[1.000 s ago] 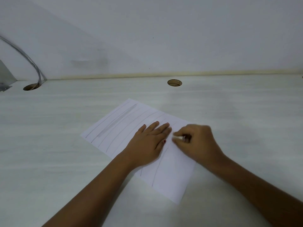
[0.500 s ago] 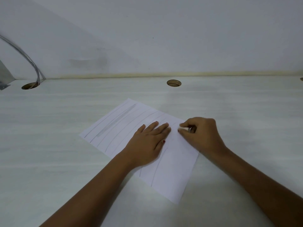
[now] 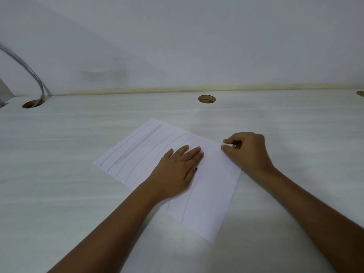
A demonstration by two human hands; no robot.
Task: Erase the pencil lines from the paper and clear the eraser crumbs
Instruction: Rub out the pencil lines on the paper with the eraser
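Most of the eraser [image 3: 228,145] is buried in my right hand [image 3: 248,152]. Only a small white end pokes out between thumb and forefinger, and it is blurred. My left hand [image 3: 177,170] covers the middle of the paper [image 3: 212,194], so the pencil lines [image 3: 189,198] run under it and come out again on the near side. I cannot make out whether crumbs lie on the sheet. Both my forearms are cut off by the bottom edge of the view.

The paper lies skewed on a pale, wood-grained desk [image 3: 78,154]. Beyond its far corner there is a round cable hole [image 3: 206,99] in the desktop. Well to the left of the paper is a second hole [image 3: 32,103], with a grey cable [image 3: 29,71] curving down into it. A plain white wall [image 3: 197,46] rises behind the desk. A smudged grey band [image 3: 137,146] runs along the left part of the sheet among the thin lines.

My left fingers lie straight and close together, pressed flat on the paper with the palm down. My right fingers are curled, pinching the eraser, and its white end is at the paper's right edge, near the far right corner. The strip of paper between my two hands looks bare of lines.
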